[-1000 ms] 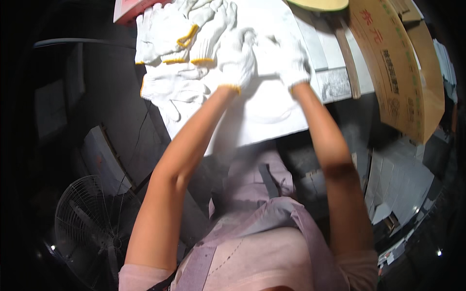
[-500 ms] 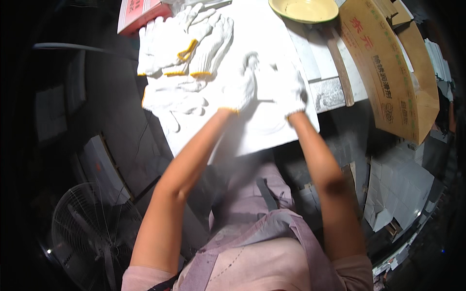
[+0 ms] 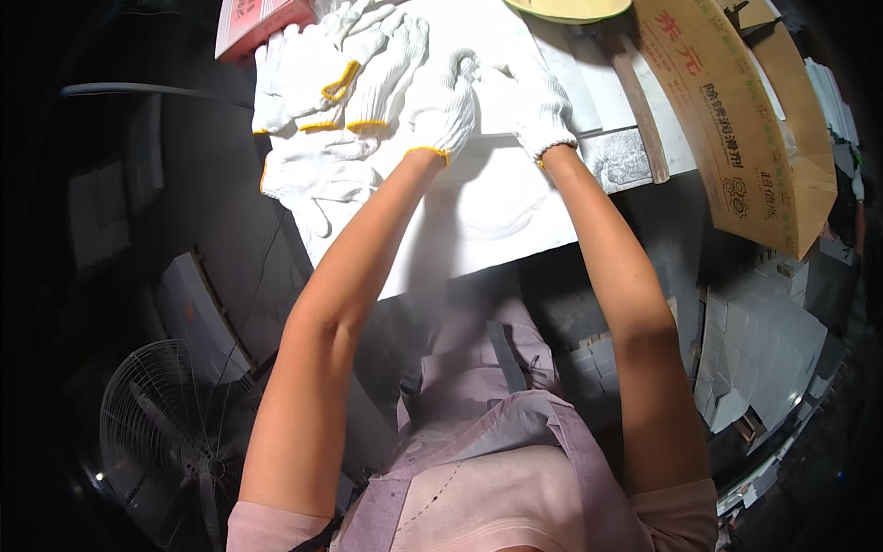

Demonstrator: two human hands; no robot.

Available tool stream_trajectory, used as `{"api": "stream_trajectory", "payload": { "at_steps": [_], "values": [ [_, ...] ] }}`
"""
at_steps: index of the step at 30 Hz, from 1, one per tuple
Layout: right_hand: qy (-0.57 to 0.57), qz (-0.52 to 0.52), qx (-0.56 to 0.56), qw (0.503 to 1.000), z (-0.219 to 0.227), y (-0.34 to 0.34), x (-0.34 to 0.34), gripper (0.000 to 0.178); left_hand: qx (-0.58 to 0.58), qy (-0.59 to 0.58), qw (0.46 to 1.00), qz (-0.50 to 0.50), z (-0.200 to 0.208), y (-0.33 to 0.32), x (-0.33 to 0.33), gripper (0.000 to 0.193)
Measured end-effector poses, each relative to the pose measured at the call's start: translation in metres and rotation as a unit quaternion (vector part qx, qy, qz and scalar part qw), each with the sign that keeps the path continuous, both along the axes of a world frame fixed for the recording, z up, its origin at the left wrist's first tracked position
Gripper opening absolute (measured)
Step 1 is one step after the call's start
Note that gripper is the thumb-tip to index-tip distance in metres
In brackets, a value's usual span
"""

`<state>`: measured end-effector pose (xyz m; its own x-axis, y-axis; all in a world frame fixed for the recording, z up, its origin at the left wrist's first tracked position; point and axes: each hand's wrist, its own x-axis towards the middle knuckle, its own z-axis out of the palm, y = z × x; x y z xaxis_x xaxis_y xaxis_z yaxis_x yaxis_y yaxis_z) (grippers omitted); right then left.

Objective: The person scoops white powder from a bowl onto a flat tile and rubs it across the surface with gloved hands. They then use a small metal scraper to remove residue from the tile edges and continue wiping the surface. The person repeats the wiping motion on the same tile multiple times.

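Note:
Both my hands wear white knit work gloves with yellow-edged cuffs and are over a white tabletop [image 3: 414, 267]. My left hand [image 3: 445, 115] is closed, its fingers curled at the top. Facing it, my right hand [image 3: 544, 112] bends inward, its fingertips washed out by glare. Between them is a bright white flat piece [image 3: 497, 124] with a thin shadowed near edge; its kind cannot be made out. Left of my left hand is a pile of white knit gloves [image 3: 317, 87], with another glove [image 3: 322, 175] nearer me.
A red-and-white box [image 3: 260, 23] is at the far left corner. A yellow basin with a green rim [image 3: 575, 7] stands at the back, beside a wooden bar [image 3: 636, 106]. On the right is a large open cardboard box [image 3: 736, 138]. A caged fan [image 3: 184, 432] stands low on the left.
My hands have moved slightly farther from me and show more sharply. The tabletop and the things on it sit a little higher in view. The glove pile looks unchanged.

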<state>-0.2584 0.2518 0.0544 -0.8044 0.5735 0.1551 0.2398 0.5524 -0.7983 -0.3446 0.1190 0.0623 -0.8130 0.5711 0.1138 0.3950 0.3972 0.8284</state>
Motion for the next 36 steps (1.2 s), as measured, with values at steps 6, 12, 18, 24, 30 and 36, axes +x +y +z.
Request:
{"api": "stream_trajectory", "payload": {
  "at_steps": [6,12,18,24,30,36],
  "values": [
    [-0.049,-0.005,-0.016,0.999,0.001,-0.004,0.006,0.038,0.036,-0.088,0.995,0.008,0.003,-0.003,0.017,0.034],
    [0.02,-0.169,-0.031,0.985,0.028,-0.034,0.082,0.028,0.16,-0.309,0.922,-0.169,0.011,0.007,0.05,0.034],
    [-0.031,-0.278,0.007,0.96,0.024,-0.072,0.113,0.023,0.067,-0.237,0.919,-0.307,-0.001,-0.001,0.065,0.038],
    [0.019,-0.212,0.032,0.977,0.014,-0.032,0.072,0.035,0.104,-0.222,0.918,-0.311,-0.016,0.025,0.022,0.046],
    [-0.211,-0.065,0.315,0.923,0.012,-0.023,0.071,0.038,-0.014,-0.055,0.966,-0.251,-0.026,0.014,0.032,0.042],
    [0.0,-0.128,0.094,0.987,0.005,-0.008,0.058,0.036,0.105,-0.23,0.947,-0.2,-0.033,0.03,0.021,0.039]
  ]
}}
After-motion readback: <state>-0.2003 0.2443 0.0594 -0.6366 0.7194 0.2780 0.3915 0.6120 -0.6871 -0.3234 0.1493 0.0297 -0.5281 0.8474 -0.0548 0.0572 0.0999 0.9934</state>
